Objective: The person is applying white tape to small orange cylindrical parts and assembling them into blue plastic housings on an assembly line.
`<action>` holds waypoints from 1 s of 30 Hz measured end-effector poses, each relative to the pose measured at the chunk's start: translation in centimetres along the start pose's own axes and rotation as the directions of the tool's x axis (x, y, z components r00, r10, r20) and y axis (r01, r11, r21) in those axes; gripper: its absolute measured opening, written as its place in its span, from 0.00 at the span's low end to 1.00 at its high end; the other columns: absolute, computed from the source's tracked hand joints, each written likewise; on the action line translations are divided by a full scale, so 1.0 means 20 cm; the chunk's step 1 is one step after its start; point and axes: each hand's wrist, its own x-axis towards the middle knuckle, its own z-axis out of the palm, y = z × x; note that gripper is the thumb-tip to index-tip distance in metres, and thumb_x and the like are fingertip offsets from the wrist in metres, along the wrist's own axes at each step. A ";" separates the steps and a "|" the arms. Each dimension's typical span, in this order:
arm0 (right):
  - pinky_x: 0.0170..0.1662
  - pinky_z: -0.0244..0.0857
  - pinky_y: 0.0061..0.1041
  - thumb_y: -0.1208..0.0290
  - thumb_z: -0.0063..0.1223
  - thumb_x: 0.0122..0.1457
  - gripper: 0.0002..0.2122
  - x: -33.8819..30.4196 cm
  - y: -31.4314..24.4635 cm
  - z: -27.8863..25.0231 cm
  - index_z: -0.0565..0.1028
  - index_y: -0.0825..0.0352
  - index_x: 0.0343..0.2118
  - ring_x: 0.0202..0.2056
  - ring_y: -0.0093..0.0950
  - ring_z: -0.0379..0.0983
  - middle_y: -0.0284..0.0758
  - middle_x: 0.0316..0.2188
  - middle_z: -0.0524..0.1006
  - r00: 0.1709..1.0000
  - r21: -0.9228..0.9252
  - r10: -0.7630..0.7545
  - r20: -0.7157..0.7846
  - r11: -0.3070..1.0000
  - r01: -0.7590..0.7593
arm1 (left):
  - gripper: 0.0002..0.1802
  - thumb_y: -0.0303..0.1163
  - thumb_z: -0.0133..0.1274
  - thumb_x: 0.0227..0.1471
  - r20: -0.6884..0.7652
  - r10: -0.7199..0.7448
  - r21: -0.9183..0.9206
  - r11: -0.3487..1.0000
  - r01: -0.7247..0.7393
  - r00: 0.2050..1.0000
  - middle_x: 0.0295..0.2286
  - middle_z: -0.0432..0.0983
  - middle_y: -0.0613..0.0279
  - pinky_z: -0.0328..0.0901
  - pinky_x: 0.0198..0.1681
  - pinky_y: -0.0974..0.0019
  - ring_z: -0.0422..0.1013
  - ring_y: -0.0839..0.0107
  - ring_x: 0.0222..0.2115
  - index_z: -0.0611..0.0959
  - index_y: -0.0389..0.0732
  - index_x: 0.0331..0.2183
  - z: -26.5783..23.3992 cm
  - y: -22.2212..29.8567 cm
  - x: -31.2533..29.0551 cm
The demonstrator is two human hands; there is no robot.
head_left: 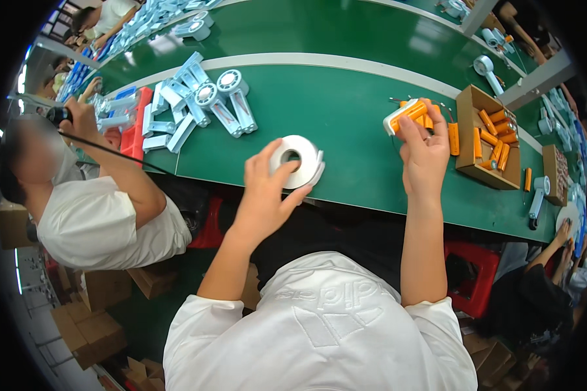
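My left hand (257, 199) is at a roll of white tape (285, 174), its fingers curved over the roll's left side and core. The roll lies near the front edge of the green table; a loose-looking flap shows at its right side. Raised above the table to the right, my right hand (424, 146) grips an orange cylindrical battery (411, 112) between thumb and fingers. A white piece (391, 124) sits against the battery's left end; its exact shape is partly hidden. More orange batteries (454, 138) with thin wires lie just behind that hand.
A cardboard box (466, 107) of orange batteries stands at right. Light-blue handheld fan parts (205, 98) are heaped at left beside a red bin (137, 127). One light-blue fan (538, 195) lies at far right. A co-worker in white (111, 221) sits close at left.
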 end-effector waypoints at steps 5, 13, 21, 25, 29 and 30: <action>0.25 0.55 0.08 0.82 0.60 0.66 0.29 -0.10 0.04 -0.14 0.67 0.64 0.70 0.33 0.19 0.76 0.45 0.46 0.79 0.916 0.325 0.315 0.249 0.864 -0.385 | 0.17 0.35 0.63 0.59 -0.150 0.065 0.364 0.932 -0.006 0.987 0.64 0.66 0.54 0.53 0.63 0.52 0.61 0.53 0.57 0.85 0.44 0.50 -0.07 -0.06 0.02; 0.25 0.56 0.10 0.90 0.56 0.60 0.32 -0.21 0.11 -0.30 0.68 0.68 0.69 0.31 0.17 0.73 0.43 0.41 0.82 0.919 0.201 0.243 0.310 0.928 -0.313 | 0.16 0.22 0.60 0.52 -0.236 0.130 0.731 0.676 0.087 0.963 0.56 0.73 0.64 0.56 0.57 0.53 0.64 0.58 0.55 0.90 0.48 0.42 -0.45 -0.39 0.38; 0.29 0.63 0.11 0.92 0.57 0.55 0.33 -0.20 0.11 -0.32 0.70 0.71 0.67 0.31 0.20 0.76 0.45 0.39 0.84 0.874 0.197 0.252 0.415 0.913 -0.357 | 0.13 0.21 0.60 0.52 0.018 0.273 0.867 0.476 -0.151 0.962 0.57 0.74 0.66 0.58 0.60 0.51 0.65 0.60 0.56 0.90 0.48 0.39 -0.53 -0.54 0.66; 0.32 0.68 0.13 0.93 0.59 0.54 0.33 -0.16 0.10 -0.34 0.71 0.71 0.66 0.31 0.22 0.78 0.45 0.39 0.84 0.839 0.175 0.238 0.489 0.916 -0.362 | 0.12 0.22 0.62 0.52 0.088 0.215 0.853 0.487 -0.185 0.973 0.56 0.76 0.67 0.60 0.60 0.52 0.68 0.62 0.55 0.90 0.48 0.38 -0.56 -0.56 0.80; 0.37 0.73 0.16 0.93 0.63 0.52 0.35 -0.22 0.04 -0.34 0.71 0.71 0.66 0.32 0.25 0.80 0.43 0.37 0.83 0.834 0.079 0.229 0.502 0.948 -0.308 | 0.08 0.25 0.65 0.53 0.212 -0.032 0.658 0.744 -0.118 0.977 0.52 0.80 0.69 0.62 0.60 0.54 0.71 0.65 0.53 0.89 0.49 0.36 -0.55 -0.53 0.90; 0.38 0.74 0.16 0.93 0.65 0.52 0.35 -0.24 0.04 -0.35 0.71 0.71 0.65 0.33 0.26 0.80 0.42 0.37 0.83 0.830 0.057 0.219 0.513 0.956 -0.287 | 0.07 0.26 0.65 0.53 0.234 0.033 0.549 0.820 -0.160 0.972 0.50 0.80 0.70 0.63 0.59 0.55 0.72 0.66 0.52 0.89 0.49 0.35 -0.53 -0.51 0.88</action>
